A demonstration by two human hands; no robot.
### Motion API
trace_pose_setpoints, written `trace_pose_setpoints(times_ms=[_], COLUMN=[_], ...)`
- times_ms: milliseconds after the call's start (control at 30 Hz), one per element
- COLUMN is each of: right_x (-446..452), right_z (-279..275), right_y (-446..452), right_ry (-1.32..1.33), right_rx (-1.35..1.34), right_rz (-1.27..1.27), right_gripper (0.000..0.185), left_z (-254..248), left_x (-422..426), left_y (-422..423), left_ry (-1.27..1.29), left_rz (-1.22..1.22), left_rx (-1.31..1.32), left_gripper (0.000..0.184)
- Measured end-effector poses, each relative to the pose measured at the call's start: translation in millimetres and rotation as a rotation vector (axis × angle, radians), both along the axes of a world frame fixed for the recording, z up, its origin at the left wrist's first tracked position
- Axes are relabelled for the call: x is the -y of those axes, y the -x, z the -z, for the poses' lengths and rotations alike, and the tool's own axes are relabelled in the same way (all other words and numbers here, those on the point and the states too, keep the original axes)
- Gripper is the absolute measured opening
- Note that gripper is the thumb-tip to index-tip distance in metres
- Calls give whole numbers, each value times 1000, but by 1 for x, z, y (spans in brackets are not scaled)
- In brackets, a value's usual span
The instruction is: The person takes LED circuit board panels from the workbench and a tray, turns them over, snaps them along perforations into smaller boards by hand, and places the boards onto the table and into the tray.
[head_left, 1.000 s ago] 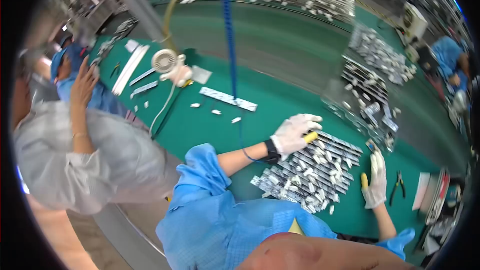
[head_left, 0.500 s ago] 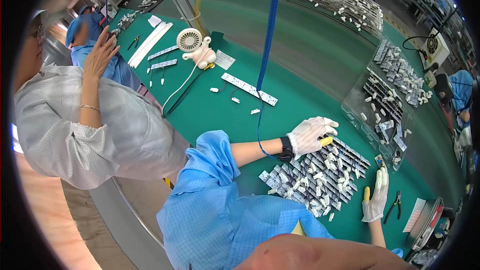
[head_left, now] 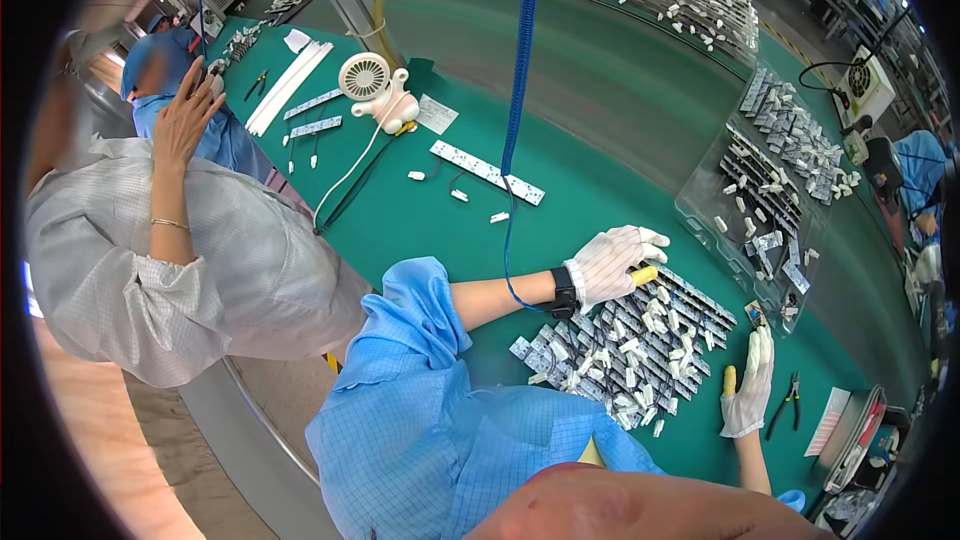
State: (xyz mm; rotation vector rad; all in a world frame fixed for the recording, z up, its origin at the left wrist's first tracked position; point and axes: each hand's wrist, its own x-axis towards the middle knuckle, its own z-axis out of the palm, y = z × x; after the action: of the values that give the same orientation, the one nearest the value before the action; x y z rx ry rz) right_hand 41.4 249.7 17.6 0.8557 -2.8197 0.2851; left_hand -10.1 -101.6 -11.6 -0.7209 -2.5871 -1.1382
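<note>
My left hand (head_left: 612,265), in a white striped glove with a yellow thumb cover, rests at the upper left edge of a pile of circuit board strips (head_left: 690,302). Its fingers are stretched out over the edge and grip nothing. White plug connectors (head_left: 628,405) on dark wires lie all over the pile. To the pile's right, my right hand (head_left: 748,385), gloved the same way, lies with fingers straight and thumb apart. A small board-like piece (head_left: 755,314) is at its fingertips; whether they touch it I cannot tell. A blue coiled cord (head_left: 522,60) hangs down to my left wrist.
Pliers (head_left: 787,406) lie right of my right hand. A clear tray (head_left: 712,210) with more strips stands beyond the pile. One long strip (head_left: 488,172) and a white fan (head_left: 365,77) are further left. A co-worker in a pale smock (head_left: 200,250) is on the left, hand raised.
The whole view has shifted slightly left and up. Both my hands keep nearly the same pose beside the pile.
</note>
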Motion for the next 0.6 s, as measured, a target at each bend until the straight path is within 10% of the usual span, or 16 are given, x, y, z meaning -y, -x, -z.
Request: trace_pose_setpoints(times_ms=[600], right_x=[5], right_z=[-6], right_y=[1], right_ry=[3], right_rx=[-1], right_rz=[0], right_gripper=[68], left_z=[-4], left_x=[2], left_y=[1], left_ry=[-39], left_rz=[7], left_rx=[10], left_gripper=[23])
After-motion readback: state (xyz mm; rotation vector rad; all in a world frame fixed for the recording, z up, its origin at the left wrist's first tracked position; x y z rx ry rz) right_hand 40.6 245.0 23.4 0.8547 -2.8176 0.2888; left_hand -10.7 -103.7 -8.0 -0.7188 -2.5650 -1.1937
